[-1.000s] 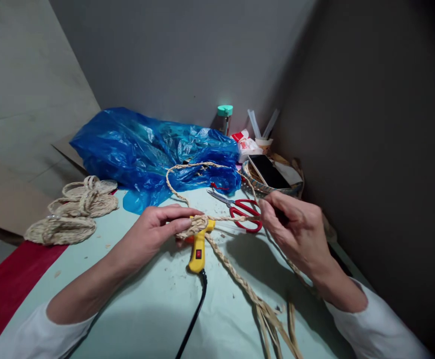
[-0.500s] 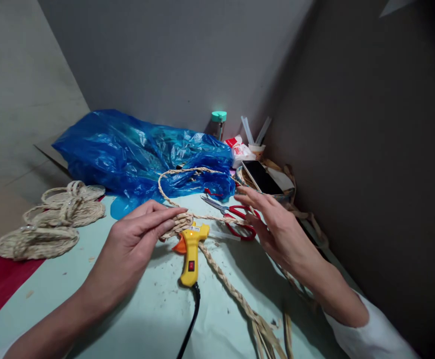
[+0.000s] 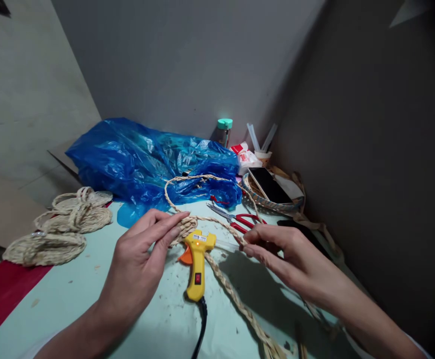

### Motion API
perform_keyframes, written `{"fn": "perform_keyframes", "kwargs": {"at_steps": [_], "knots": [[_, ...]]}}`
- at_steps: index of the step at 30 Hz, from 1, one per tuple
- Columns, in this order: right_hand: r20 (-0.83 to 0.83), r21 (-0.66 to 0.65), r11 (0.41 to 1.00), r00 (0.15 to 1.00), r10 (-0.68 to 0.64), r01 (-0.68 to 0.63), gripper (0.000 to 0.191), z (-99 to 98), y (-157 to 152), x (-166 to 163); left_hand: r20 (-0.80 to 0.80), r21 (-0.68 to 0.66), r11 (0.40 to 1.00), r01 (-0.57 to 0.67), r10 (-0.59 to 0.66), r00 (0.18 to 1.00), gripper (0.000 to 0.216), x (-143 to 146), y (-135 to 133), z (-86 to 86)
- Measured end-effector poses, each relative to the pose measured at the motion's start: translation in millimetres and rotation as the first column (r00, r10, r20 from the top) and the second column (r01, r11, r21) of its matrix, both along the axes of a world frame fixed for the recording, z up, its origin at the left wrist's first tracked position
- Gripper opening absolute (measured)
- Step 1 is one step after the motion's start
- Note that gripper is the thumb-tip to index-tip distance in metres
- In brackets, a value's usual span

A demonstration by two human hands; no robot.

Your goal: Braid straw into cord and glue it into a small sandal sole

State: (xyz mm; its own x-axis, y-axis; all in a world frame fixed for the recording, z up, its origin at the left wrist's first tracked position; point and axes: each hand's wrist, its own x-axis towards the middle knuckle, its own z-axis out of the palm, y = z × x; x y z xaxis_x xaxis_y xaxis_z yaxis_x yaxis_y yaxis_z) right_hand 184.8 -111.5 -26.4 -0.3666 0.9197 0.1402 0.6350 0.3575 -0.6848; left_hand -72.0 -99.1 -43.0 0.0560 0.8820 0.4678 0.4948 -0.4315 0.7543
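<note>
My left hand [image 3: 142,259] lies with its fingers stretched flat, the fingertips pressing a small coil of braided straw rope [image 3: 186,225] against the pale green table [image 3: 90,299]. My right hand [image 3: 288,257] pinches the same braid [image 3: 224,227] between thumb and fingertips, just right of the coil. A yellow glue gun [image 3: 197,264] lies on the table between the hands, its black cord running toward me. The braid loops back toward the blue bag and also trails down past the gun.
A crumpled blue plastic bag [image 3: 146,159] fills the back of the table. Red-handled scissors [image 3: 239,219] lie behind my right hand. A woven basket [image 3: 273,199] holds a phone [image 3: 269,184]. Finished straw pieces [image 3: 60,224] sit at the left. A green-capped bottle [image 3: 223,130] stands by the wall.
My right hand went from open and reaching near the scissors to pinching the braid close to the coil. The left hand stayed pressed on the coil.
</note>
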Motion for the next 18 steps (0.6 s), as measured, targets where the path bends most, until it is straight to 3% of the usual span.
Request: {"fn": "perform_keyframes", "kwargs": {"at_steps": [3, 5, 7, 12, 18], "knots": [[-0.288, -0.241, 0.969, 0.949, -0.128, 0.057, 0.030, 0.4, 1, -15, -0.001, 0.031, 0.998, -0.061, 0.061, 0.998, 0.027, 3, -4, -1.3], [-0.468, -0.414, 0.910, 0.854, -0.226, 0.014, 0.032, 0.4, 2, -29, -0.011, 0.050, 0.995, -0.090, 0.091, 0.996, 0.027, 6, -6, -2.3], [-0.566, -0.506, 0.860, 0.779, -0.272, -0.068, 0.033, -0.2, 2, -43, -0.024, 0.075, 0.993, -0.090, 0.092, 0.996, 0.028, 8, -8, -4.1], [-0.717, -0.529, 0.817, 0.636, -0.285, -0.230, 0.031, -1.9, -2, -69, -0.005, 0.110, 0.991, -0.071, 0.072, 0.997, 0.028, 11, -9, -11.6], [-0.769, -0.495, 0.837, 0.567, -0.296, -0.234, 0.023, 3.9, -7, -82, 0.029, 0.293, 0.956, -0.015, 0.007, 1.000, 0.030, 11, -10, -15.7]]}}
